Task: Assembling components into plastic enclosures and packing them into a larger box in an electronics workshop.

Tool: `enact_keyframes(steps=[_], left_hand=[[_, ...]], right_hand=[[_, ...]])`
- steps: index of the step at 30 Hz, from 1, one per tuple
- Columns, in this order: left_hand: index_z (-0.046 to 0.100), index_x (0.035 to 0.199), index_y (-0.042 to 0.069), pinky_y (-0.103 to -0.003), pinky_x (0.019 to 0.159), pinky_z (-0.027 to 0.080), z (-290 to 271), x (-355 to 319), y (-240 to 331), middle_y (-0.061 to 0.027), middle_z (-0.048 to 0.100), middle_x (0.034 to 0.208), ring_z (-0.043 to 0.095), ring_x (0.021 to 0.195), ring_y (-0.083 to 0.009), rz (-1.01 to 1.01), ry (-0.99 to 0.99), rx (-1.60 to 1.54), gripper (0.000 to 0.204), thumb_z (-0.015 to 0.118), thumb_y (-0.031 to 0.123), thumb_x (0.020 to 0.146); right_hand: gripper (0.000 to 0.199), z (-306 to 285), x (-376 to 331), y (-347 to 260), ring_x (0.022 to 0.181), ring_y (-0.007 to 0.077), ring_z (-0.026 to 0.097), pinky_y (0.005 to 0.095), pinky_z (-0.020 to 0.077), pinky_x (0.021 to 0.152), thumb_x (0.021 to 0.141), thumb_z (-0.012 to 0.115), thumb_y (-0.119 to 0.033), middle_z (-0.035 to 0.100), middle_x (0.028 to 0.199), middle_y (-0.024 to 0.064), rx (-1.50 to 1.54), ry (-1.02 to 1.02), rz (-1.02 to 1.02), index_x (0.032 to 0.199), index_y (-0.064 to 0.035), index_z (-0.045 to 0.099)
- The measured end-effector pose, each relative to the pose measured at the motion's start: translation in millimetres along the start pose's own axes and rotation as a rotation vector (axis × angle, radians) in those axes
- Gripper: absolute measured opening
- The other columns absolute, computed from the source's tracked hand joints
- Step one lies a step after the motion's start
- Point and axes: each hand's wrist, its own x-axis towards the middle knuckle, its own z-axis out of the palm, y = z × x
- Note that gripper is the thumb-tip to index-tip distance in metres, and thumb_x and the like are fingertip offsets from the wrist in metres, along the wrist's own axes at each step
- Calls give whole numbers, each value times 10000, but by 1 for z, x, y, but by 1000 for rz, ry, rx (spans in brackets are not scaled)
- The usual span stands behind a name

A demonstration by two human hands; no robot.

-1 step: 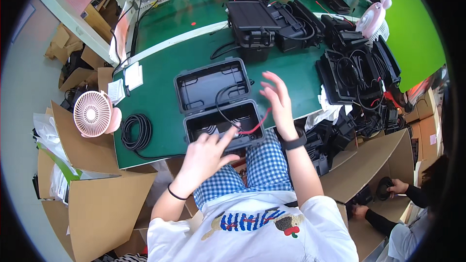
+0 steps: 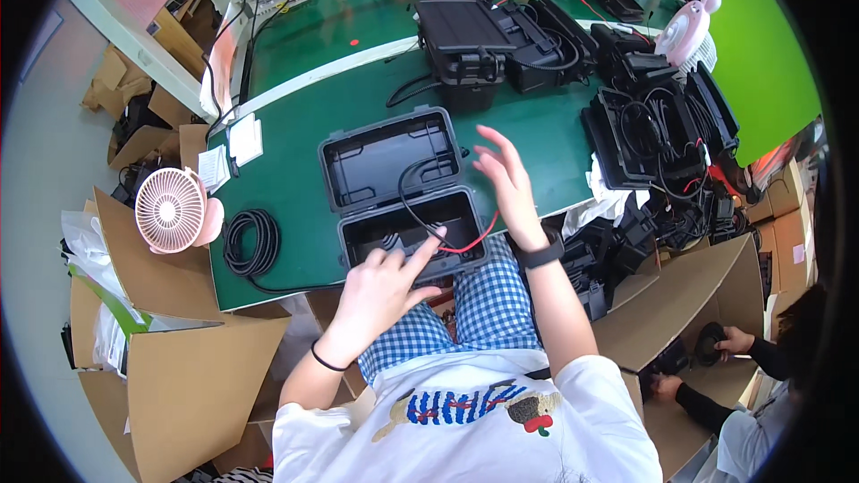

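Observation:
An open black plastic box (image 2: 383,161) with a hinged lid lies at the table's near edge, its lid tipped back. My left hand (image 2: 380,284) reaches over the box's front rim with its index finger stretched inside, at the black cable (image 2: 404,192) and the red wire (image 2: 476,245). Its thumb sticks out and its other fingers are bent. To the right of the box my right hand (image 2: 510,192) is raised, its fingers apart and holding nothing. The red wire's upper end comes close to this palm; whether they touch I cannot tell.
A coiled black cable (image 2: 237,250) and a pink fan (image 2: 170,210) are at the left. Black boxes (image 2: 465,36) with cables stand at the back and right. Cardboard cartons (image 2: 192,385) flank me. At the lower right another person's hands (image 2: 735,342) work in a carton.
My right hand has shifted slightly left and away from me. The left index finger stays in the box.

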Motion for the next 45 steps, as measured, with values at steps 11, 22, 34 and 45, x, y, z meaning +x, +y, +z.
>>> enact_keyframes(steps=[11,22,34,45], left_hand=[[494,1390,373,-305,588,531,6,-13,14,-6,605,879,588,739,-187,-77,60,43,735,774,402,711],[489,1404,352,-308,583,504,-2,-8,14,-67,545,912,549,802,-205,-63,58,127,763,680,616,714],[446,1450,232,-390,772,472,-13,0,-14,-112,515,948,495,894,-270,-13,83,-217,722,627,556,830],[737,1082,219,-351,707,406,-19,3,-20,-37,486,883,505,812,-204,-65,272,-21,305,721,137,789]], right_hand=[[608,26,34,-10,1089,163,582,281,469,941,927,645,-215,601,1248,115,-23,-292,273,1443,-10,399],[668,9,33,-25,1187,159,541,301,444,1007,808,746,-34,539,1360,94,20,-333,3,1409,-24,453],[578,11,36,-21,1236,183,533,317,453,1012,754,752,-1,436,1487,121,-39,-239,-277,1298,-54,566],[588,13,35,-21,1239,180,531,308,458,1001,746,755,-4,422,1495,111,-73,-221,-286,1299,-52,563]])
